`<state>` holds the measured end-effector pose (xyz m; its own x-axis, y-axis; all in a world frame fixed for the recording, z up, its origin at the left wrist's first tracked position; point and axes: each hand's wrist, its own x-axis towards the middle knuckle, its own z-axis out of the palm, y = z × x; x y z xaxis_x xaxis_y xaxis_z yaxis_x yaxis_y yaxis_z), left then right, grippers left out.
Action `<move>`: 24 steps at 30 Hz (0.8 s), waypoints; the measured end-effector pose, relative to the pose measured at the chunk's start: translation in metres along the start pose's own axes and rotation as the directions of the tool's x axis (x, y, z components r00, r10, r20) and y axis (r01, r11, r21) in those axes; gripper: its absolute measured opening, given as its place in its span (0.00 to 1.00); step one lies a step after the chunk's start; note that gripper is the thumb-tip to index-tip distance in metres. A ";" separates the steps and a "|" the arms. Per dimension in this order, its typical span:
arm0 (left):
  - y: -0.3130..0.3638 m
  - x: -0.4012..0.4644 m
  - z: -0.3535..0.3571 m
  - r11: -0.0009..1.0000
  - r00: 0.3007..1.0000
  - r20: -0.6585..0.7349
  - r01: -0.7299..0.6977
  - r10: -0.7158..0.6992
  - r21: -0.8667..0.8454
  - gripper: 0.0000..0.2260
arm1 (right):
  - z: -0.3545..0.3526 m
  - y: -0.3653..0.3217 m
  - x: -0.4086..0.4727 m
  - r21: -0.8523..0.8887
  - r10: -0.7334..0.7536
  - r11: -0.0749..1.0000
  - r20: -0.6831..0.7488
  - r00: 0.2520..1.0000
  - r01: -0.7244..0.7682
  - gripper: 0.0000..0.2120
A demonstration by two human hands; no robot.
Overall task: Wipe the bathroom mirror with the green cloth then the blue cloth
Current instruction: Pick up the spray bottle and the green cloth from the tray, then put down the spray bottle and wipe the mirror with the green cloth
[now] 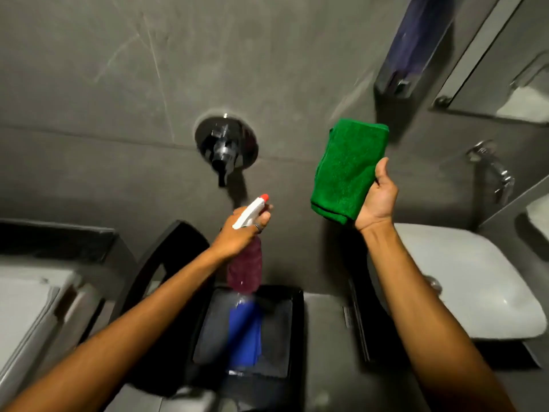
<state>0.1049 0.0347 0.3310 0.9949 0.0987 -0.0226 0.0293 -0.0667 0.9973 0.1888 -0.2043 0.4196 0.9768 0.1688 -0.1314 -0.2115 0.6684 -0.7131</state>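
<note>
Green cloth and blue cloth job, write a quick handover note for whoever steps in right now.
Left hand: gripping the spray bottle, nozzle up.
Right hand: holding the folded green cloth raised toward the wall.
Blue cloth: lying in the black tray below.
Mirror: far upper right, neither hand on it.
Done: bottle and green cloth picked up.
Left: green wipe of the mirror, then the blue wipe.

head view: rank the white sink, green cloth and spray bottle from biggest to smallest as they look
1. white sink
2. green cloth
3. spray bottle
Cloth and bottle look close in size; the bottle is blurred and partly hidden by the left hand.
</note>
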 end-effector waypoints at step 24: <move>-0.265 -0.086 -0.018 0.758 0.655 -0.395 0.614 -0.645 -0.221 0.33 | -0.154 0.202 -0.065 0.076 0.334 0.942 -0.181 0.925 -0.325 0.23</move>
<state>0.0099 0.0616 0.0702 0.5942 0.4993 -0.6305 0.6112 0.2292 0.7576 0.0872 -0.1920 0.1779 0.8388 0.2481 -0.4847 -0.5197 0.6304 -0.5766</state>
